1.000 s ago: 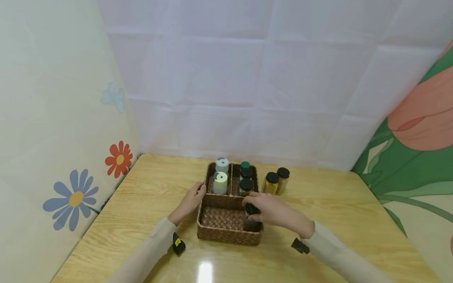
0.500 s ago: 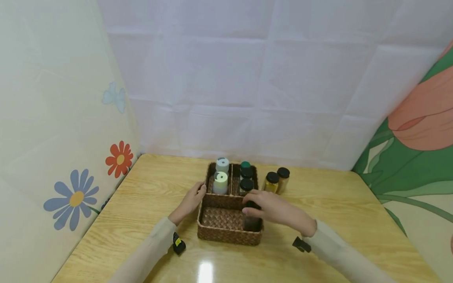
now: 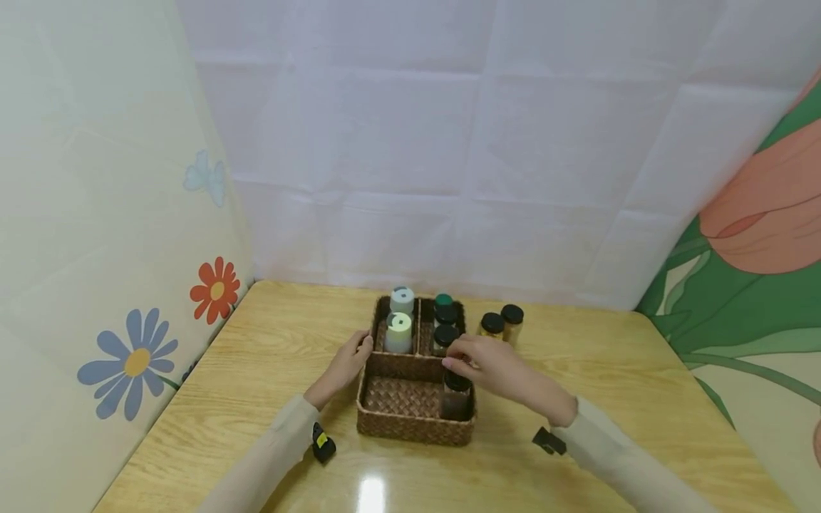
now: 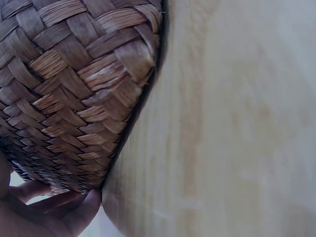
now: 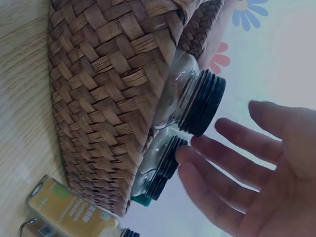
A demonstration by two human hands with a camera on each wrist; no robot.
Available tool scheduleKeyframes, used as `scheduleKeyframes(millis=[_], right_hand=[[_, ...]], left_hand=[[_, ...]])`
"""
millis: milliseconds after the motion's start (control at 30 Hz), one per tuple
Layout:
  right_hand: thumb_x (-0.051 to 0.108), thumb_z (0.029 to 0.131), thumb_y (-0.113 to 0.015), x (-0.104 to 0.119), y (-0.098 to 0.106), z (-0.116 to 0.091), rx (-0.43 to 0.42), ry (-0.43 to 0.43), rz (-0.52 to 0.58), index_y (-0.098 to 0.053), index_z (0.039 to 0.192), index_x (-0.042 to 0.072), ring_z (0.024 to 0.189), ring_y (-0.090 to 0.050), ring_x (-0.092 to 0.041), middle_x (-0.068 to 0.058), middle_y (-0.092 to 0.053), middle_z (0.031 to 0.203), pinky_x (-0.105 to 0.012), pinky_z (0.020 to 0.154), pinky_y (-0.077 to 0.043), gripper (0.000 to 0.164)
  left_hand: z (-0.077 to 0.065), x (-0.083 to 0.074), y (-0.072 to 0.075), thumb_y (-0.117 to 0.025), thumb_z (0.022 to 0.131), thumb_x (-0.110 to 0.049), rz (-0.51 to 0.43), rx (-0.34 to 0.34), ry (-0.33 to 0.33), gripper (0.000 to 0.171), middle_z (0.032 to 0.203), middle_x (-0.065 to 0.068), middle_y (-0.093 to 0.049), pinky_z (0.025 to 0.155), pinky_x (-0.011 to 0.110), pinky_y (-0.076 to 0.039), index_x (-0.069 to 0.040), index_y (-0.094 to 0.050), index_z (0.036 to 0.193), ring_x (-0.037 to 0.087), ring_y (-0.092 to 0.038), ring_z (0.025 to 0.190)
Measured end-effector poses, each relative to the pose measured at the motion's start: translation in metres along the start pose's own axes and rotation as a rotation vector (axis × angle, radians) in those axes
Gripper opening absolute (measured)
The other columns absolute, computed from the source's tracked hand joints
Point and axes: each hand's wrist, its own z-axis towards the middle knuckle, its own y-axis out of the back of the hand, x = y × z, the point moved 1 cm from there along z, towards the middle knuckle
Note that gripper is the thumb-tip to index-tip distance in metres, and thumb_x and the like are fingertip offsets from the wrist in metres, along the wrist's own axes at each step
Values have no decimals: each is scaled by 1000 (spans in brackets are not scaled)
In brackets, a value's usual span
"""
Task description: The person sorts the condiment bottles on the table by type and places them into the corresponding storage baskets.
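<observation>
A glass jar [image 3: 456, 405] with a black lid stands in the front right corner of the woven basket [image 3: 413, 429]. Just above it hovers my right hand [image 3: 495, 365]; the right wrist view shows its loosely bent fingers apart from the black lid [image 5: 206, 103], holding nothing. My left hand [image 3: 343, 365] rests against the basket's left side, and in the left wrist view its fingers [image 4: 81, 212] touch the woven wall [image 4: 74, 98]. In the back right compartment stand black-lidded jars [image 3: 445, 336] and a green-capped one [image 3: 443, 300]. Two pale cylindrical containers [image 3: 398, 335] fill the back left one.
Right of the basket, two more black-lidded jars stand on the wooden table [image 3: 577, 370], one with yellow contents [image 3: 491, 325] and one tan [image 3: 512, 324]. A white cloth [image 3: 417, 142] hangs behind the table, and flower-printed cloths flank it.
My right hand has let go of the black-lidded jar in the front compartment and risen slightly off it, uncovering the lid. The left hand has stayed at the basket's side.
</observation>
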Motion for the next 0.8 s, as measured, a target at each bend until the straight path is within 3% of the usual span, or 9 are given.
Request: scheduleKeyframes(millis=[133,433,800], right_hand=[[22,100,-63,-6,-1,1,-86,22,18,-72,94,12,63,-54,-1,9,-63,79,-23,55,-47,15],[21,100,-63,-22,8,3,-238,-4,5,-66,77,16,49,-40,-1,14,-50,63,-24,48,-39,24],[18,99,-63,-53,15,7,-267,-49,-7,-72,88,12,54,-48,-3,5,-63,71,-28,53,-44,15]], left_hand=[[-3,-2,0,-37,110,-23,-9,-7,7,47,140,32,-45,102,58,-40,9,-40,144,47,-45,129],[-2,-1,0,-37,110,-24,-22,-11,11,47,141,30,-45,103,58,-39,8,-40,145,45,-45,129],[-3,-1,-1,-37,110,-24,-30,-4,8,49,142,32,-43,102,60,-39,10,-37,145,47,-43,130]])
